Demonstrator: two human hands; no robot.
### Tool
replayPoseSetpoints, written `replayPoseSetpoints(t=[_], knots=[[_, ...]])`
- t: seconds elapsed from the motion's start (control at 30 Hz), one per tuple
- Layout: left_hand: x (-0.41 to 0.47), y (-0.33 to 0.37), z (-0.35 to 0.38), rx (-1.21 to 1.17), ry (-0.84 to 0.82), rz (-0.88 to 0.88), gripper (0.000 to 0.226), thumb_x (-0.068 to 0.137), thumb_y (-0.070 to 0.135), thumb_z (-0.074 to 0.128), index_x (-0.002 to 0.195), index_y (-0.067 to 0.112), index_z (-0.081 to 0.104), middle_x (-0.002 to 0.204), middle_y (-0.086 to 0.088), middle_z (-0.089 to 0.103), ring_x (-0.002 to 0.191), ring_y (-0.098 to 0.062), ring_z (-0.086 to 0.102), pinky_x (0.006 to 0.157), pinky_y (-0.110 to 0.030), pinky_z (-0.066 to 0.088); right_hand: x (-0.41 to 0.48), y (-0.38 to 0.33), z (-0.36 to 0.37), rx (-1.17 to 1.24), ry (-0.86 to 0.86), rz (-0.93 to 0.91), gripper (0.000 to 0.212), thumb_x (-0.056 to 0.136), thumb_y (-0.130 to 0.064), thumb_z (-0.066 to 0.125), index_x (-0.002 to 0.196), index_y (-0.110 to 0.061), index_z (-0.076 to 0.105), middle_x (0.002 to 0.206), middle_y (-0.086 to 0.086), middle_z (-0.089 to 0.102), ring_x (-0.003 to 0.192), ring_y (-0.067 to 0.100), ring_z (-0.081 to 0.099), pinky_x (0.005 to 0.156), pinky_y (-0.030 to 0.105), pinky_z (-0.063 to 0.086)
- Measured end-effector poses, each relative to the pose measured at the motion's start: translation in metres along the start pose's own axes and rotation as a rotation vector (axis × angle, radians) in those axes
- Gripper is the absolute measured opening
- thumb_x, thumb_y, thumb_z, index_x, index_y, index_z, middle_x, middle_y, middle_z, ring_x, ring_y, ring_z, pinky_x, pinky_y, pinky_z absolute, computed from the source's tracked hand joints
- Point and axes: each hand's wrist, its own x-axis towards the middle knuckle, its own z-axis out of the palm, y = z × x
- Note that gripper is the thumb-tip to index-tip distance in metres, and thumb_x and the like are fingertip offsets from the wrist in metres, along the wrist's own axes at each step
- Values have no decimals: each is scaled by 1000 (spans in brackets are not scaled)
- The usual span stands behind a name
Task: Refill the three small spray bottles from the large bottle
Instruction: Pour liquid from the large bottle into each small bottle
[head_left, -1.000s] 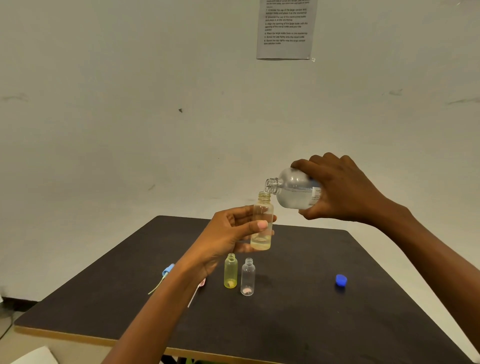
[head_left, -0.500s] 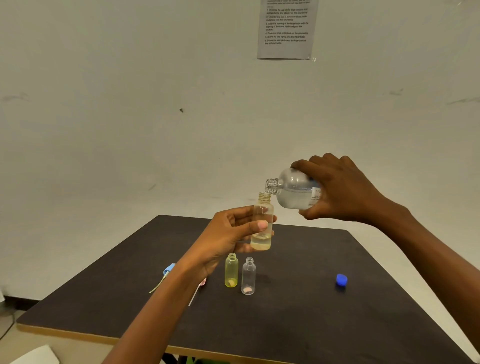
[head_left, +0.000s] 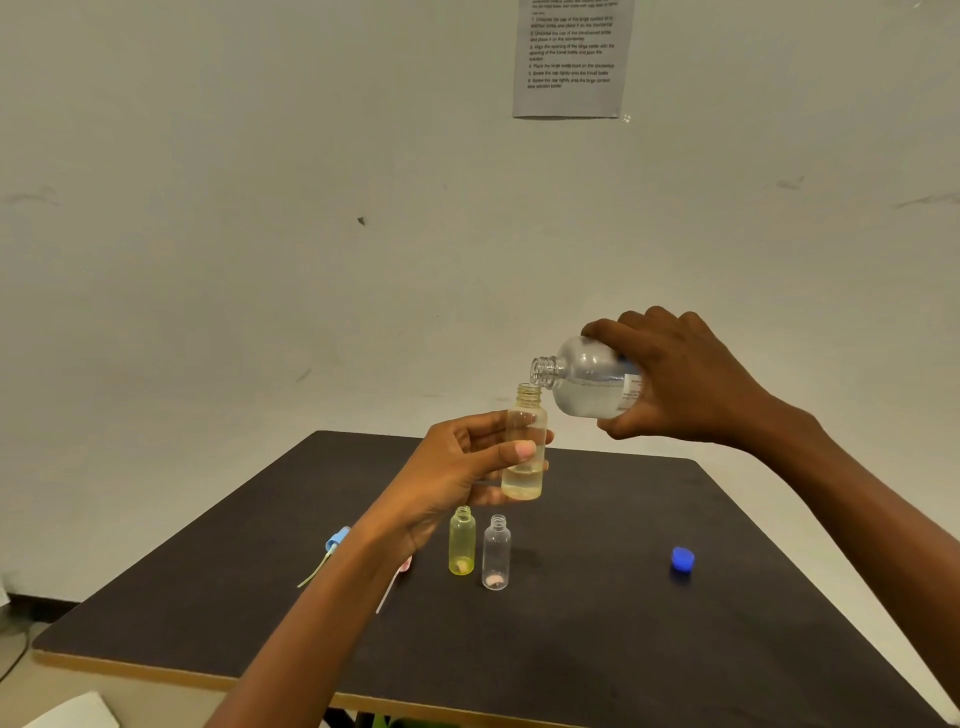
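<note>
Almost unchanged over the last second: right hand (head_left: 680, 379), grip closed round the tilted large bottle (head_left: 582, 376); its mouth just above the small bottle (head_left: 524, 447), gripped upright by the left hand (head_left: 457, 467) above the surface (head_left: 623, 649); filling seems barely begun.

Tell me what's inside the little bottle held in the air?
A bit of pale yellowish liquid sits at the bottom of the little bottle; above it looks empty. The thumb of the left hand covers part of the middle.

right hand (head_left: 691, 384) tilting large bottle (head_left: 587, 376), over small bottle (head_left: 524, 447)
</note>
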Motion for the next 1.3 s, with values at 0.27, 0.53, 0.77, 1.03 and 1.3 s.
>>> replayPoseSetpoints(t=[0.27,0.53,0.77,1.03,1.3], knots=[[2,-2,-1,10,4,-8,27,84,13,62,110,21,64,107,1,73,96,-18,70,75,-31,59,0,2,2,9,-8,1,73,51,-51,61,118,-23,50,89,-2,54,77,16,39,70,31,27],[4,-2,0,22,3,-9,29,84,15,62,112,22,63,107,2,73,96,-18,71,75,-31,59,0,3,3,10,-3,1,75,51,-52,61,120,-23,50,91,-2,55,77,15,38,70,31,26],[4,-2,0,18,1,-11,29,83,15,63,111,22,63,107,1,73,97,-18,70,77,-32,59,0,4,4,-2,-13,1,73,51,-52,61,118,-24,49,90,-3,54,76,16,38,70,30,26],[4,-2,1,29,5,-14,30,85,14,62,115,20,62,109,0,72,99,-19,70,83,-37,58,0,5,3,-6,3,-5,73,51,-51,62,117,-23,51,88,-3,54,75,16,37,69,30,25],[3,0,2,25,-4,-6,31,85,14,62,116,20,62,108,2,72,96,-17,71,71,-28,58,0,4,1,-4,-3,0,75,51,-52,60,119,-24,50,90,-3,53,76,15,36,70,30,24]])
